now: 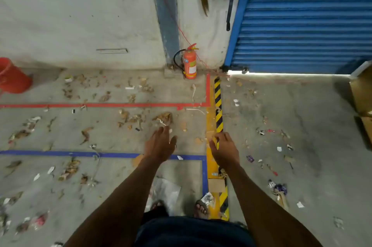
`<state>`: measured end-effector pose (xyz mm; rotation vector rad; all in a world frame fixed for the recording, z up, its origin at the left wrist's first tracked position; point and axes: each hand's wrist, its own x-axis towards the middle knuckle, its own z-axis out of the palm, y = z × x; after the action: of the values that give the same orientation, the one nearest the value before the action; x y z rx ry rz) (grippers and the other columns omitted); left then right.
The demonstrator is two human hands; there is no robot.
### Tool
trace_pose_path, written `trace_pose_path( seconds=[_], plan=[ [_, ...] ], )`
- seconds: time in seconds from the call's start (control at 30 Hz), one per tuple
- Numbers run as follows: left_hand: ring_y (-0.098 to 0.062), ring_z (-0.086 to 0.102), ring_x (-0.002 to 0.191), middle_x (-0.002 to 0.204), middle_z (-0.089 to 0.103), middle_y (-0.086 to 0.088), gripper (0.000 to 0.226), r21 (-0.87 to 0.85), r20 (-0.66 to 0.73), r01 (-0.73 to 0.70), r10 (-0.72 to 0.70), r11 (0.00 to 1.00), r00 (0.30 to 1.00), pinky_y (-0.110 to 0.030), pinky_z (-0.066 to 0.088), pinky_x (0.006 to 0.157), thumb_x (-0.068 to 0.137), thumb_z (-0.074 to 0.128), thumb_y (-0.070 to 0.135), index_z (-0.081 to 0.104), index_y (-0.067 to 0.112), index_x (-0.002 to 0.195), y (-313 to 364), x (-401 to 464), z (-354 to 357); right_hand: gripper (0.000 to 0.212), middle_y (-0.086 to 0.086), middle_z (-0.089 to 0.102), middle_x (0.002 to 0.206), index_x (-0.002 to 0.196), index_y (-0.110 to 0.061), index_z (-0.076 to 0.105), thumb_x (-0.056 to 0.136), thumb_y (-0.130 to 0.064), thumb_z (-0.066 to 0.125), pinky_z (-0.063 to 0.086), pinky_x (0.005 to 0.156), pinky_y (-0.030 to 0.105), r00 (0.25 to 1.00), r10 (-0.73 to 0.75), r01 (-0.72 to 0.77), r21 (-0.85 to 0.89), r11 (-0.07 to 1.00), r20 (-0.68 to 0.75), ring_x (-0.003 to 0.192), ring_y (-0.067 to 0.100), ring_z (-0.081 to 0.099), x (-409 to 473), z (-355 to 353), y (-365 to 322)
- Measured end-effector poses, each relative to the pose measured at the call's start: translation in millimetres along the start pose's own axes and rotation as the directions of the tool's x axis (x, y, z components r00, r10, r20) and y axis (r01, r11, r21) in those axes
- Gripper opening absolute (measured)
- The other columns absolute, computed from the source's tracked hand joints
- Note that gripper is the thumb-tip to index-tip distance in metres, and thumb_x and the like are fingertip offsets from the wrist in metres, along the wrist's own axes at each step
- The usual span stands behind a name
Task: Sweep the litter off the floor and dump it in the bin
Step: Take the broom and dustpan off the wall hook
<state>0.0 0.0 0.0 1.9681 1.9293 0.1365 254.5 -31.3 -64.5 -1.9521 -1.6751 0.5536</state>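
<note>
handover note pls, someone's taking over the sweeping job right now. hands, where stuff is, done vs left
Left hand: open, holding nothing, stretched out over the floor.
Right hand: fingers loosely curled, apparently holding nothing.
Litter: leaves, paper scraps and wrappers spread over the whole floor, both sides of the yellow-black strip.
Red bucket at the far left by the wall, possibly the bin; inside not visible.
No broom or dustpan clearly in view.
Done: nothing visible. Left: fetch a broom, sweep everything, dump it.
</note>
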Motion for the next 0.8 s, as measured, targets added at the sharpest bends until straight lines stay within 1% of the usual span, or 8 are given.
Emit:
trace_pose_path(
  seconds=[0.07,0.13,0.2,0.27,0.43,0.53,0.67,0.8],
  plan=[
    [-0.032,0.055,0.126,0.140,0.054,-0.005,0.048,0.006,0.076,0.036,-0.036,0.999,0.996,-0.050,0.052,0.093,0.103,0.049,0.049,0.046,0.025,0.144,2,-6,11,0.023,0.006,0.059,0.112,0.108,-0.017,0.063,0.097,-0.037,0.064,0.049,0.075,0.039,1.000,-0.003,0.003,0.005,1.000,0.021,0.099,0.032,0.061,-5,6,8],
    [-0.030,0.059,0.120,0.132,0.058,-0.002,0.039,0.024,0.129,0.043,-0.045,0.999,0.991,-0.051,0.055,0.091,0.102,0.049,0.049,0.051,0.028,0.134,-2,-10,24,0.020,0.004,0.059,0.108,0.103,-0.019,0.062,0.096,-0.038,0.064,0.049,0.072,0.038,0.995,0.013,-0.012,-0.020,1.000,0.094,0.094,0.031,0.061,-7,11,17],
    [-0.030,0.062,0.114,0.125,0.061,0.001,0.031,0.032,0.136,0.040,-0.044,0.999,0.990,-0.051,0.056,0.088,0.101,0.048,0.050,0.053,0.031,0.125,-3,-3,25,0.019,0.004,0.059,0.105,0.099,-0.020,0.061,0.095,-0.039,0.062,0.048,0.068,0.038,0.995,0.014,-0.012,-0.022,1.000,0.101,0.089,0.031,0.061,1,13,24],
    [-0.031,0.063,0.113,0.123,0.062,0.000,0.029,0.032,0.144,0.035,-0.040,0.999,0.989,-0.050,0.056,0.087,0.101,0.048,0.049,0.055,0.030,0.122,-1,14,22,0.018,0.004,0.060,0.102,0.098,-0.020,0.061,0.094,-0.038,0.063,0.047,0.066,0.037,0.996,0.012,-0.010,-0.026,1.000,0.083,0.086,0.031,0.062,18,14,24],
    [-0.031,0.064,0.113,0.125,0.064,0.000,0.037,0.010,0.124,0.033,-0.034,0.999,0.992,-0.047,0.057,0.085,0.101,0.047,0.053,0.056,0.031,0.130,-4,74,21,0.018,0.002,0.063,0.103,0.103,-0.018,0.064,0.095,-0.033,0.069,0.038,0.066,0.028,0.998,0.019,-0.017,-0.033,0.999,0.052,0.083,0.024,0.063,66,22,19],
    [-0.031,0.064,0.113,0.125,0.063,0.001,0.038,0.015,0.123,0.015,-0.017,1.000,0.992,-0.045,0.056,0.085,0.100,0.046,0.054,0.055,0.035,0.132,-5,119,20,0.019,0.001,0.064,0.103,0.105,-0.018,0.064,0.095,-0.033,0.069,0.039,0.065,0.029,0.999,-0.002,0.003,-0.034,0.999,0.048,0.083,0.024,0.063,105,31,19],
    [-0.032,0.064,0.113,0.125,0.064,-0.003,0.038,-0.003,0.156,-0.032,0.032,0.999,0.987,-0.046,0.056,0.085,0.102,0.045,0.053,0.057,0.028,0.129,-10,193,14,0.021,0.003,0.065,0.105,0.107,-0.018,0.064,0.095,-0.035,0.067,0.046,0.067,0.032,0.999,0.030,-0.028,-0.061,0.998,0.039,0.089,0.027,0.064,171,47,15],
    [-0.031,0.062,0.116,0.129,0.063,-0.005,0.040,-0.003,0.172,-0.076,0.075,0.997,0.982,-0.046,0.056,0.090,0.104,0.044,0.050,0.054,0.025,0.134,-15,271,-7,0.022,0.004,0.065,0.103,0.105,-0.017,0.064,0.095,-0.036,0.068,0.041,0.066,0.030,0.996,0.079,-0.076,-0.088,0.993,0.039,0.086,0.027,0.064,242,53,-1]
  ],
)
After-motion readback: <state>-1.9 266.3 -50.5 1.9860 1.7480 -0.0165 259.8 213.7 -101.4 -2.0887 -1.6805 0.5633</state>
